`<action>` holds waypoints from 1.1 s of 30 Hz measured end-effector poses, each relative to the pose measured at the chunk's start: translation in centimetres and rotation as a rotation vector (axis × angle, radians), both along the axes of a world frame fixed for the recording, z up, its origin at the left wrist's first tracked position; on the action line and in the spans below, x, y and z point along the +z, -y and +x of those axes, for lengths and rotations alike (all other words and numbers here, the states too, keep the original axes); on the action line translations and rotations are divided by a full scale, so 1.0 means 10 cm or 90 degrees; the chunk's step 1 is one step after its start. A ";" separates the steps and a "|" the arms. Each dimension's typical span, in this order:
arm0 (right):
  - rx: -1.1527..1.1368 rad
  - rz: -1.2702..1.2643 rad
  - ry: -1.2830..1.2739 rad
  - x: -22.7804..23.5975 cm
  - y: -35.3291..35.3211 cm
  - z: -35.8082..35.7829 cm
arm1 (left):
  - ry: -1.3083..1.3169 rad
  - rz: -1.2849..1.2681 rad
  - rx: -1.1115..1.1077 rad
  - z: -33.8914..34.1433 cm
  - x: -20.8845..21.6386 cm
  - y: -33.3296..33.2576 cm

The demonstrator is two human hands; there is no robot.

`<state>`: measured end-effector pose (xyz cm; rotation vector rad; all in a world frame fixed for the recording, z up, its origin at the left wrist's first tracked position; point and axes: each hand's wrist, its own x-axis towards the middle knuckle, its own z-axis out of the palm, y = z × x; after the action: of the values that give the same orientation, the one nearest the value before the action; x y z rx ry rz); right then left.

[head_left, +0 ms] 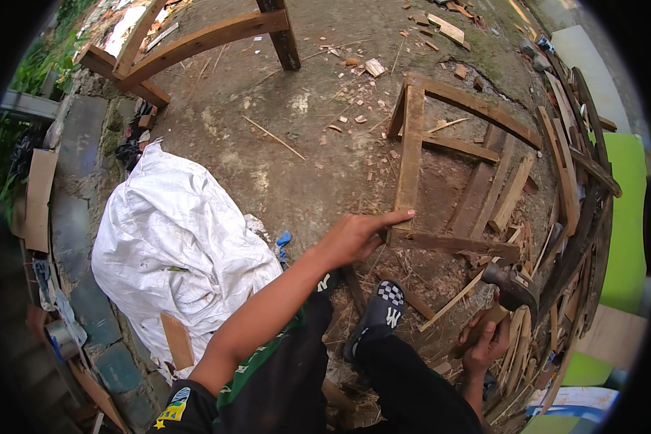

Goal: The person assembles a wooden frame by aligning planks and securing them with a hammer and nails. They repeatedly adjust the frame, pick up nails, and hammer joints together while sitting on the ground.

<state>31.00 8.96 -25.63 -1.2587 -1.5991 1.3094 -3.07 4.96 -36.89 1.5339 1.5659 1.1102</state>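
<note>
A brown wooden frame [410, 155], built of nailed slats, rests on the ground to the right of centre. At its near left corner my left hand [351, 239] is gripping the wood, one finger stretched along the top and the rest partly hidden. My right hand [483, 343], lower right, is wrapped around the wooden handle of a hammer [510, 286]. The dark metal hammer head is close to the right end of the frame's near bar [456, 244], seemingly apart from it.
Beside my left arm lies a large white sack [173, 224]. Another wooden frame [202, 43] stands at the far left. Loose wood strips [568, 173] are piled along the right, near a green panel [622, 224]. Brick and wood scraps [374, 67] litter the ground. My shoe [380, 311] is below the frame.
</note>
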 end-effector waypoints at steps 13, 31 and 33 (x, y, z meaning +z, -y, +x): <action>0.283 0.291 0.270 0.03 -0.15 -0.55 | -0.018 0.025 0.030 0.06 0.00 0.00; 0.319 0.293 0.272 0.26 -0.18 -0.93 | -0.015 0.025 0.016 0.00 -0.12 0.03; 0.309 0.356 0.219 0.29 -0.19 -0.85 | -0.012 -0.013 0.001 0.02 -0.04 0.00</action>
<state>22.53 10.85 -22.69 -0.7945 -2.4141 0.8208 -2.89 4.95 -37.25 1.5343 1.5862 1.0794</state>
